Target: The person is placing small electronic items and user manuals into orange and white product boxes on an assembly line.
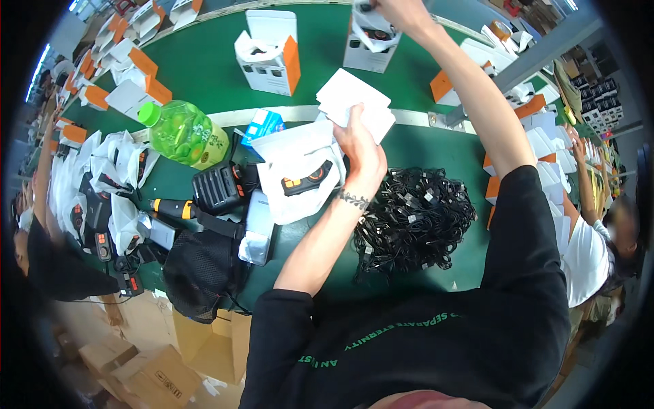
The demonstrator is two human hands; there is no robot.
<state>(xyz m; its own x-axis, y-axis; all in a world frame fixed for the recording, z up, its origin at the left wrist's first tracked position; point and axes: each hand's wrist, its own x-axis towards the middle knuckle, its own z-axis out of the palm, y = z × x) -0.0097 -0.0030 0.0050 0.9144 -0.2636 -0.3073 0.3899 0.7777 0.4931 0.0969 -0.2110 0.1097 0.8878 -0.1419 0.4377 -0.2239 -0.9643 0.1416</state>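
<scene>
Head view, left hand [361, 146] gripping white cards [355, 103], long axis diagonal

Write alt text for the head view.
Over a green belt, the left hand holds white cards while the right hand reaches into a bagged box. A cable pile, bagged radios and a green bottle lie nearby.
</scene>
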